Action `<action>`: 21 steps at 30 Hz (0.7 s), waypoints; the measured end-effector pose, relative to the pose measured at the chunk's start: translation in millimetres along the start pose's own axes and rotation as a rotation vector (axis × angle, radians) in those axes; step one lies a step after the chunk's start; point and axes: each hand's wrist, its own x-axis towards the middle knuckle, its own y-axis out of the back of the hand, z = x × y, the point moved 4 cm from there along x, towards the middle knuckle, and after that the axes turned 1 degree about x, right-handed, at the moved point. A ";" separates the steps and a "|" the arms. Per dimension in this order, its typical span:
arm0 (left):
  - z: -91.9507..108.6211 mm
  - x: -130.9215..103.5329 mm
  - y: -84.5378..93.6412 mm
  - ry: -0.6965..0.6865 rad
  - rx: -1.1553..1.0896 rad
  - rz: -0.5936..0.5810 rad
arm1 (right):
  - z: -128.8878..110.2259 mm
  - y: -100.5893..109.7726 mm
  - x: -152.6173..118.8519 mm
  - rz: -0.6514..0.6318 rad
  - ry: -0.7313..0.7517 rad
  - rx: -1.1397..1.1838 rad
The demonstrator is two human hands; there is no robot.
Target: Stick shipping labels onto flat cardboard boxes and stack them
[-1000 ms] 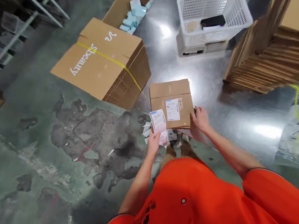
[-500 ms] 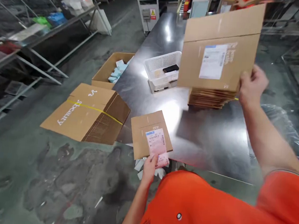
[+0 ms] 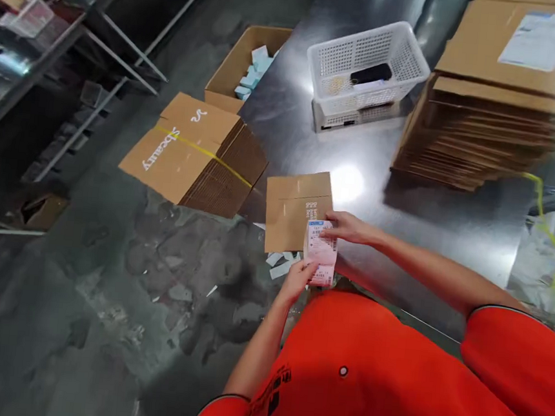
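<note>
Between my hands is a strip of printed shipping labels [image 3: 321,254], white with a blue patch at its top. My left hand [image 3: 299,280] pinches the strip's lower left side. At the upper end, the fingers of my right hand [image 3: 346,227] are closed on the labels. Just behind the strip lies a flat cardboard carton [image 3: 289,212] with white lettering, at the near corner of the metal table [image 3: 306,149]. To the right stands a stack of flattened cartons [image 3: 478,138]; its top carton [image 3: 476,44] carries a white label.
A white plastic basket [image 3: 369,54] with a black phone-like object stands on the table. Strapped flat cartons [image 3: 185,148] lean at the table's left side. Beyond them an open box [image 3: 226,74] holds pale blue pieces. Paper scraps [image 3: 279,264] lie below the table corner.
My right hand has let go of the large labelled carton, which now rests on the stack, and has come over to the label strip. My view has turned downward.
</note>
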 end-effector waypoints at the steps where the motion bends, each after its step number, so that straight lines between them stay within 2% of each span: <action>1: 3.4 -1.7 4.5 -0.017 -0.030 -0.011 | 8.8 -17.8 5.2 0.000 -0.047 0.011; 3: 14.3 -2.8 14.5 -0.093 -0.105 0.000 | 19.6 -39.7 10.0 0.027 -0.094 -0.041; 5: 24.5 1.6 25.1 -0.154 -0.142 0.091 | 23.2 -53.0 11.6 0.019 -0.090 -0.113; 8: 24.5 17.8 35.2 -0.105 -0.087 0.223 | 28.8 -64.6 14.7 0.050 -0.056 -0.220; 10: 14.1 30.2 39.7 -0.049 -0.055 0.265 | 39.2 -70.3 19.3 0.067 -0.054 -0.304; 14: -16.8 48.2 54.0 -0.010 -0.040 0.317 | 68.4 -78.7 42.7 -0.040 -0.101 -0.401; 16: -33.8 52.7 61.0 0.015 -0.044 0.308 | 75.3 -72.1 64.8 0.029 -0.060 -0.473; 18: -52.2 51.5 66.4 0.056 -0.051 0.275 | 77.9 -58.8 89.9 0.159 -0.025 -0.615; 21: -83.9 31.5 75.8 0.147 -0.044 0.233 | 81.5 -40.6 118.5 0.253 -0.047 -0.873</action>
